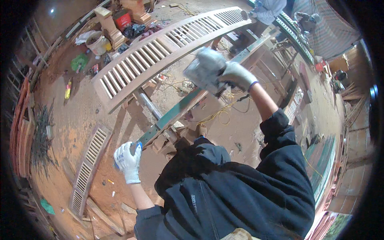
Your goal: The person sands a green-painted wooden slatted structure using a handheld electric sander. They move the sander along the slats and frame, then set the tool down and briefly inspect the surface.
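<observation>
My right hand (pixel 239 75), in a pale work glove, is closed round the handle of a bulky grey power tool (pixel 206 68). The tool is smeared by motion and hangs beside the near edge of a long louvered wooden shutter panel (pixel 158 60), above a green rail (pixel 180 109). Whether it touches the wood I cannot tell. My left hand (pixel 129 161), gloved in white with blue at the fingers, is held near the rail's near end with thumb and fingers apart and nothing seen in it.
A co-worker (pixel 270 10) stands at the panel's far end. Another louvered panel (pixel 91 170) lies on the ground at left. A yellow cord (pixel 218 114) loops below the rail. A bucket (pixel 97 44) and wooden posts (pixel 110 28) stand at far left; green boards (pixel 322 164) lie at right.
</observation>
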Demonstrator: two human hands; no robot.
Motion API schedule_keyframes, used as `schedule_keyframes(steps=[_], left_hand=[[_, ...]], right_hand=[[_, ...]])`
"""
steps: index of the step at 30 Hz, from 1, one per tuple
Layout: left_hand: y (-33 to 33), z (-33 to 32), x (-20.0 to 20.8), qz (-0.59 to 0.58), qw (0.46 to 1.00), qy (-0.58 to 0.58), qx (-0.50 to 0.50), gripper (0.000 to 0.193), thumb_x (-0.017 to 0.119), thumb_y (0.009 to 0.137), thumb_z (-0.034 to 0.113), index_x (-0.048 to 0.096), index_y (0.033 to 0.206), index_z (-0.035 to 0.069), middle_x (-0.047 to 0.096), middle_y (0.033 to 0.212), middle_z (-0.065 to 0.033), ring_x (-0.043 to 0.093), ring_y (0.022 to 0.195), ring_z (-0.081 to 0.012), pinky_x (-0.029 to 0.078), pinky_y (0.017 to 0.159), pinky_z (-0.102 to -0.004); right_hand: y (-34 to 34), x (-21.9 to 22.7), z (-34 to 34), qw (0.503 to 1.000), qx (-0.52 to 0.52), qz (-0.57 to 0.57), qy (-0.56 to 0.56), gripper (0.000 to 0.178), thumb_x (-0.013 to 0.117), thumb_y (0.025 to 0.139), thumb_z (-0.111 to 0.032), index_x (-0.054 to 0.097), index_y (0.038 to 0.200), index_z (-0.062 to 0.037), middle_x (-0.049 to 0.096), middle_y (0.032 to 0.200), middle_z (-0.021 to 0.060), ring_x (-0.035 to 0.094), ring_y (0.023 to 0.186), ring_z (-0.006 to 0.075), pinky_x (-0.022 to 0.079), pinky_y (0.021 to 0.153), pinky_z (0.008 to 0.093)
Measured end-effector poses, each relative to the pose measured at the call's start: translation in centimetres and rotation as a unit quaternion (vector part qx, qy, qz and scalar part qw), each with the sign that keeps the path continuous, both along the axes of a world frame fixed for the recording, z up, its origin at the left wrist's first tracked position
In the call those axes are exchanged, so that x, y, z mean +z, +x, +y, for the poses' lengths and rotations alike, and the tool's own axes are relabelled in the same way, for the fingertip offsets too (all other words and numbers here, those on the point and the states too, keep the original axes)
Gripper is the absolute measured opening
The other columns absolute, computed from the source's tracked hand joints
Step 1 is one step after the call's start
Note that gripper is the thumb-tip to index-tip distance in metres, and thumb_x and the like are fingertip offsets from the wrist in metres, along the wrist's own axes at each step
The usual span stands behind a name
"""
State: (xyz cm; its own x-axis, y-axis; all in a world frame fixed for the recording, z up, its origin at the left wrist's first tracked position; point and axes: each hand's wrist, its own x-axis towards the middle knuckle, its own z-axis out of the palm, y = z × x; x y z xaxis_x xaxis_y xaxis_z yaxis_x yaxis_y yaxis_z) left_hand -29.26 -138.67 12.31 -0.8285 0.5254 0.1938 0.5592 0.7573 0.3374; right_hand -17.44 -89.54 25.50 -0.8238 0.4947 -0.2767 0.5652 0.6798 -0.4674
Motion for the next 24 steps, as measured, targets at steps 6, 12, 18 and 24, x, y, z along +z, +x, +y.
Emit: schedule_keyframes(steps=[6,12,18,24], left_hand=[[0.2,0.5,0.9,-0.038,0.999,-0.012,0.007,0.046,0.073,0.077,0.052,0.066,0.096,0.011,0.066,0.096,-0.0090,0.060,0.095,-0.0316,0.042,0.091,-0.0442],[-0.1,1.9,4.0,-0.086,0.982,-0.169,0.016,0.073,0.077,0.065,0.063,0.064,0.112,0.009,0.062,0.116,-0.0123,0.053,0.114,-0.0332,0.038,0.100,-0.0477],[0.1,8.3,3.4,-0.040,0.992,-0.008,-0.120,0.085,0.083,0.064,0.052,0.055,0.131,0.009,0.060,0.128,-0.0140,0.054,0.120,-0.0333,0.042,0.103,-0.0442],[0.8,10.8,0.5,-0.097,0.991,-0.039,-0.089,0.081,0.087,0.057,0.030,0.057,0.131,0.014,0.064,0.123,-0.0079,0.060,0.112,-0.0273,0.046,0.098,-0.0407]], right_hand=[[-2.3,0.6,-9.1,0.987,0.156,0.032,0.005,0.047,0.075,0.066,-0.031,0.068,0.108,-0.0100,0.070,0.094,0.0206,0.068,0.089,0.0374,0.055,0.078,0.0430],[-1.9,1.2,-11.7,0.986,0.165,0.025,0.013,0.039,0.067,0.070,-0.020,0.065,0.106,-0.0070,0.070,0.093,0.0202,0.068,0.090,0.0375,0.054,0.079,0.0450],[0.1,1.3,-4.9,0.987,0.148,0.058,-0.005,0.052,0.075,0.065,-0.029,0.067,0.112,-0.0081,0.069,0.095,0.0221,0.067,0.087,0.0378,0.053,0.078,0.0430],[3.8,-0.2,5.4,0.989,0.034,0.144,-0.008,0.048,0.076,0.060,-0.026,0.069,0.101,-0.0020,0.071,0.082,0.0175,0.068,0.072,0.0266,0.054,0.067,0.0377]])
